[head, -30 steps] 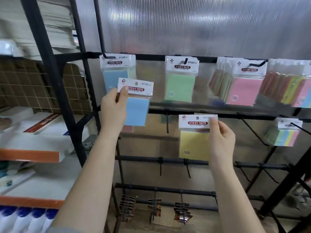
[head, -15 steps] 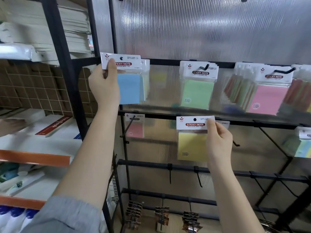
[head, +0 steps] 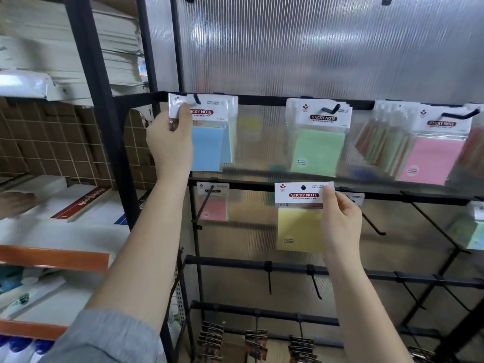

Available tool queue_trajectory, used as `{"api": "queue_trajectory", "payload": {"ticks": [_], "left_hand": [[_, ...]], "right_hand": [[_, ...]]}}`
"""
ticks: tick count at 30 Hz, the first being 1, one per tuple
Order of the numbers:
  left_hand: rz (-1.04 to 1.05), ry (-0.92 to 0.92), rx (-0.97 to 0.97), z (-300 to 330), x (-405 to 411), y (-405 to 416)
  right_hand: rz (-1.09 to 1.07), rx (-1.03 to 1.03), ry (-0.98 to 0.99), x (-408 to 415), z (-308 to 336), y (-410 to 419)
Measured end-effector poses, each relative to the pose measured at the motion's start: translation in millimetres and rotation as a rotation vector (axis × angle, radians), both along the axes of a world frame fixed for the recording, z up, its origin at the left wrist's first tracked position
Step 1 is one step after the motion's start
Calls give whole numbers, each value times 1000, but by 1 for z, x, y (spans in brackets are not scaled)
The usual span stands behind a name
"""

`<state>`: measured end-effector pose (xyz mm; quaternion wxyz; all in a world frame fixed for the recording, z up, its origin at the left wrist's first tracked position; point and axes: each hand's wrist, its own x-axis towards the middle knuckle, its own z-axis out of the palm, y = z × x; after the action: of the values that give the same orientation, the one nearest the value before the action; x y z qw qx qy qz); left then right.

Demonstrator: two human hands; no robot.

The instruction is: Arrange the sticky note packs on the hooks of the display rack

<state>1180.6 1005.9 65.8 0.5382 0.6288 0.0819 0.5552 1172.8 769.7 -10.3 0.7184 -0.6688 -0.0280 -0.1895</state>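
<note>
Black metal display rack [head: 262,265] with peg hooks, ribbed translucent plastic panel [head: 314,48] behind it, stockroom shelves of white boxes [head: 52,205] off to the left. Left hand [head: 170,142] is raised to the top-left hook [head: 196,98], thumb pinching the header of a blue sticky note pack [head: 209,145] that's on the hook. Right hand [head: 340,226] pinches a yellow sticky note pack [head: 298,226] lower down, in front of the second rail. Green pack [head: 317,150] and pink pack [head: 432,161] hang alongside up top.
</note>
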Motion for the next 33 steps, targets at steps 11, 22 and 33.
{"api": "queue_trajectory", "payload": {"ticks": [11,22,33], "left_hand": [[-44,164,-31,5,29,5],[88,142,-23,-10,29,-3],[45,103,46,-61,5,-57]], "right_hand": [[-68,-26,16,-1,-4,13],[-145,4,16,-16,-7,14],[-264,50,61,-28,-14,-22]]}}
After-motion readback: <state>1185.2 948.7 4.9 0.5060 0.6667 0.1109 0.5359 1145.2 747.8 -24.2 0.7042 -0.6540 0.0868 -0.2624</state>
